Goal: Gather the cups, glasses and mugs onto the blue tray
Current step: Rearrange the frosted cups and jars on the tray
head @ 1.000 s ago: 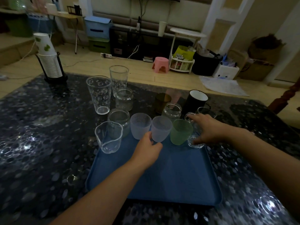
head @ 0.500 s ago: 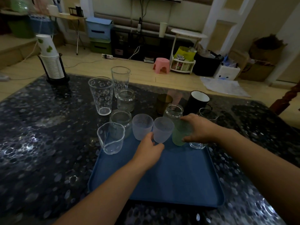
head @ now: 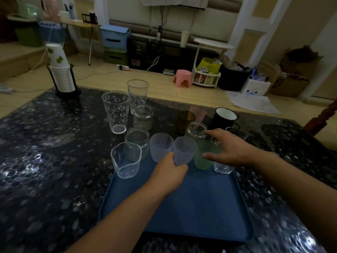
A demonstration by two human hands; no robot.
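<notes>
Right hand (head: 230,150): now spreading wider, curling round the frosted green plastic cup (head: 204,157).
Left hand (head: 168,175): pinching the frosted pale-blue tumbler (head: 184,149) beside it, on the flat blue tray (head: 197,207).

Head camera looks forward and down, close over the table (head: 45,161).
</notes>
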